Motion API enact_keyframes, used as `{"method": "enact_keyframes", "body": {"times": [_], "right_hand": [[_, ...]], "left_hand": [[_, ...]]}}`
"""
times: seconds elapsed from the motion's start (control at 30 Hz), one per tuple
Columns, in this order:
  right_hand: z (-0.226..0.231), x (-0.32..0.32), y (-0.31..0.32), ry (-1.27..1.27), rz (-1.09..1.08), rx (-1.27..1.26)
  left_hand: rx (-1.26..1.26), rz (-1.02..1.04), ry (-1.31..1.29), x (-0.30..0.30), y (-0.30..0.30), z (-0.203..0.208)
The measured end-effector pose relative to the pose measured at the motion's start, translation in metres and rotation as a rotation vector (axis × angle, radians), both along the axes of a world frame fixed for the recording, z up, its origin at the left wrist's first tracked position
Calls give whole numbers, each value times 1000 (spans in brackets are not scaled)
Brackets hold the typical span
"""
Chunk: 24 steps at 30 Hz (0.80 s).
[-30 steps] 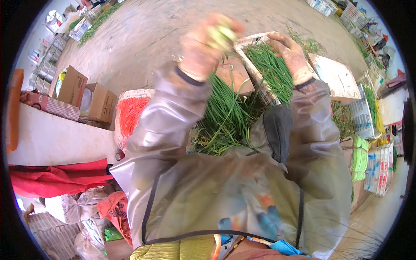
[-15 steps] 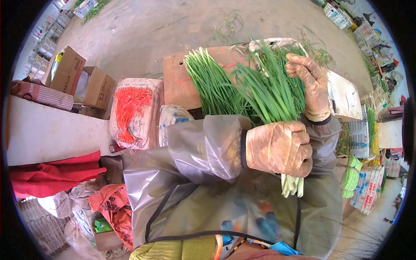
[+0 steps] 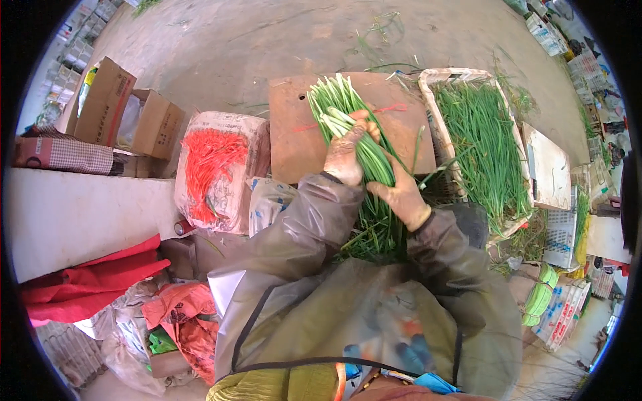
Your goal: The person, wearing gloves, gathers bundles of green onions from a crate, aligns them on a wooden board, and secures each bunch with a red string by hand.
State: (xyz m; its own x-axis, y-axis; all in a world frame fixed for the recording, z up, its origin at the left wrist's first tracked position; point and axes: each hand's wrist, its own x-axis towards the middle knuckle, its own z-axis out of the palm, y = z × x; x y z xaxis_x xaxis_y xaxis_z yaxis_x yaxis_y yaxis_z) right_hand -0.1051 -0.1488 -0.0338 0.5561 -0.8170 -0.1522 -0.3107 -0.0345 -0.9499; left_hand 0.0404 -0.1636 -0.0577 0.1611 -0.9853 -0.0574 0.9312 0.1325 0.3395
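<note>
My left hand (image 3: 344, 158), in a stained tan glove, is closed around a handful of garlic chives (image 3: 374, 160), white ends pointing away from me. That handful lies over a larger pile of garlic chives (image 3: 334, 97) on a brown board (image 3: 287, 147). Lower down the stalks, my gloved right hand (image 3: 404, 198) presses against the leaves from the right, thumb and fingers around them. A red tie (image 3: 388, 107) stretches across the board, partly hidden under the chives. The leaf ends hang over the board's near edge toward my apron.
To the right stands a white crate (image 3: 461, 72) full of chives, with a white box (image 3: 550, 167) beside it. Left of the board, red ties (image 3: 210, 164) lie on a packed sack (image 3: 247, 130). Farther left are a white table (image 3: 87, 214) and open cardboard boxes (image 3: 157, 127).
My left hand has moved away from my body and turned the handful, white ends now far, onto the pile. My right hand has come down from beside the leaves onto the stalks.
</note>
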Motion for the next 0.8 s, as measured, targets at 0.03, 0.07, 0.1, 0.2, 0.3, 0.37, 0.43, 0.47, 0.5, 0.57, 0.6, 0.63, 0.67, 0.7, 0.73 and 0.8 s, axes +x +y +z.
{"method": "enact_keyframes", "body": {"times": [0.03, 0.07, 0.1, 0.2, 0.3, 0.37, 0.43, 0.47, 0.5, 0.57, 0.6, 0.63, 0.67, 0.7, 0.73, 0.8], "right_hand": [[-4, 8, -15, 50, -9, -97], [-7, 18, -30, 101, -20, -194], [-7, 31, -48, 119, -46, -250], [-20, 72, -90, 379, -114, -266], [-103, 98, -115, 837, -161, -427], [-105, 105, -109, 853, -170, -456], [-117, 103, -105, 870, -221, -635], [-125, 97, -107, 876, -219, -626], [-126, 94, -109, 835, -216, -605], [-137, 83, -118, 709, -211, -461], [-122, 82, -116, 689, -197, -327], [-126, 81, -117, 700, -184, -320], [-130, 80, -118, 712, -170, -312], [-131, 79, -115, 718, -168, -304], [-131, 78, -112, 759, -155, -326], [-130, 78, -106, 806, -140, -339]], "left_hand": [[131, 47, -161, 10, 0, 7], [115, 113, -286, 22, -11, -12], [257, 200, -432, 33, -13, -25], [398, 214, -420, 52, -15, -60], [610, 188, -543, 56, -18, -156], [635, 163, -754, 50, -18, -189], [604, 178, -814, 30, -21, -188], [605, 142, -773, 21, -23, -170], [543, 171, -873, 17, -24, -173], [554, 213, -1080, 2, -27, -154], [615, 216, -1375, -2, -25, -156], [572, 290, -1489, -7, -26, -164], [579, 286, -1483, -5, -27, -170], [491, 220, -1208, -1, -29, -173], [404, 157, -932, 2, -30, -175], [342, 149, -827, 6, -32, -178]]}}
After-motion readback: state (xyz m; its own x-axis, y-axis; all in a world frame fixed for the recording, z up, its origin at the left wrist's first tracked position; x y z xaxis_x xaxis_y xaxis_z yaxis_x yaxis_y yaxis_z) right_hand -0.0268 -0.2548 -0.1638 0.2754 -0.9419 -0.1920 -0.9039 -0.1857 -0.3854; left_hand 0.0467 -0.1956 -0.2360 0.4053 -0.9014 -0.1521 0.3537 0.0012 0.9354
